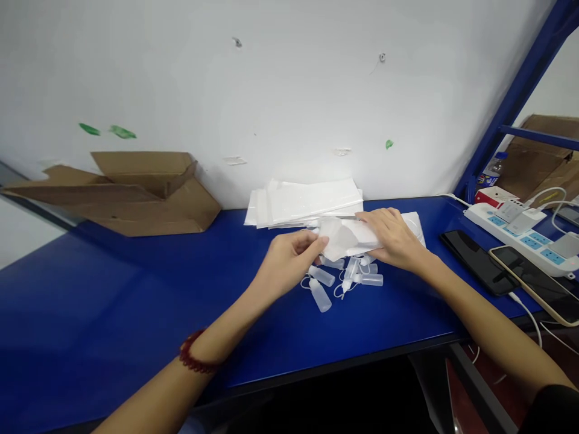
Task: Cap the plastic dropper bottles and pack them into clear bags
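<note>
Between my two hands is a flat white plastic bag (pixel 362 236) with a thin translucent flap at its left end. My left hand (pixel 289 259) pinches that end between thumb and fingers. My right hand (pixel 393 238) grips the bag farther right, thumb below and fingers over the top. Just beneath the bag, several small translucent squeeze bottles (pixel 321 295) with tethered caps lie loose on the blue table (pixel 149 313); the bag and my hands partly cover some. Behind the bag, against the wall, lies a fanned stack of flat white glossy packets (pixel 312 202).
An open cardboard box (pixel 172 208) stands at the back left. To the right are two phones (pixel 479 262), a white power strip (pixel 525 235) with plugged-in chargers and cables, and a blue metal frame (pixel 506 102). A bottle with a blue cap (pixel 493 170) stands behind the frame.
</note>
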### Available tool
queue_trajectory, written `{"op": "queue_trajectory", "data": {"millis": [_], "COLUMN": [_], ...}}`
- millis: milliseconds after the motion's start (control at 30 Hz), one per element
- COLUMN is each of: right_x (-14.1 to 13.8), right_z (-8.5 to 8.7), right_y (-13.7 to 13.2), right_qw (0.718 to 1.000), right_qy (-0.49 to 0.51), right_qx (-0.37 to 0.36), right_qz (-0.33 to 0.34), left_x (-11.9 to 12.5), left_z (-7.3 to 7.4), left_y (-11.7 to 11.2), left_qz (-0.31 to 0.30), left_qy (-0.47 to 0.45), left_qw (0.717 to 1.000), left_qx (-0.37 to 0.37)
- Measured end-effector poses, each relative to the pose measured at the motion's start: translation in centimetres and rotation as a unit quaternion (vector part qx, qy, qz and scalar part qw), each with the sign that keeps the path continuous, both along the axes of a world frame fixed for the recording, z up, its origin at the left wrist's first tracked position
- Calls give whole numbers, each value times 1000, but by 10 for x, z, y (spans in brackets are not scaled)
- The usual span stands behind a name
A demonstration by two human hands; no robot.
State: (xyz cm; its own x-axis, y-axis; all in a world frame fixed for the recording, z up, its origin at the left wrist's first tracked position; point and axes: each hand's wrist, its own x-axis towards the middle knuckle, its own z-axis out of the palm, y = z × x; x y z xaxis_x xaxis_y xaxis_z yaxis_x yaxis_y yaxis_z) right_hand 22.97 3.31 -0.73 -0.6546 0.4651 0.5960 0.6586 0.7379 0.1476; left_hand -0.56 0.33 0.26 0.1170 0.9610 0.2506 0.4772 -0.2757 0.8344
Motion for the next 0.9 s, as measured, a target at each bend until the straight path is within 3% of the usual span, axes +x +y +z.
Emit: {"op": "queue_trajectory", "data": {"millis": [100, 267, 367, 467, 533, 667, 733, 800, 900], "right_x": [-5, -9, -7, -6, -7, -9, -9, -6, 7], "right_z": [-4, -11, -12, -10, -8, -7, -6, -2, 7], "right_y": [-3, -3, -3, -5, -6, -8, -6, -3, 4], "right_qw": [1000, 999, 998, 998, 998, 998, 998, 998, 988], "right_qy": [1, -21, -44, -55, -53, -51, -49, -24, 79], "right_qx": [22, 36, 41, 38, 31, 24, 34, 53, 89], "right_qz": [5, -15, -9, -2, -3, 12, 11, -14, -100], "left_x": [0, 4, 4, 3, 3, 4, 7, 12, 27], "left_z": [-5, -8, -7, -8, -12, -24, -27, -23, -3], "left_y": [7, 9, 6, 1, 0, 4, 10, 18, 34], "left_qz": [-45, -5, -10, -27, -54, -87, -87, -75, -45], "left_qy": [-71, -168, -141, -47, 43, 214, 256, 270, 243], "left_qw": [989, 980, 990, 992, 975, 908, 883, 878, 911], "left_qx": [-125, -103, -24, 116, 212, 349, 383, 389, 331]}}
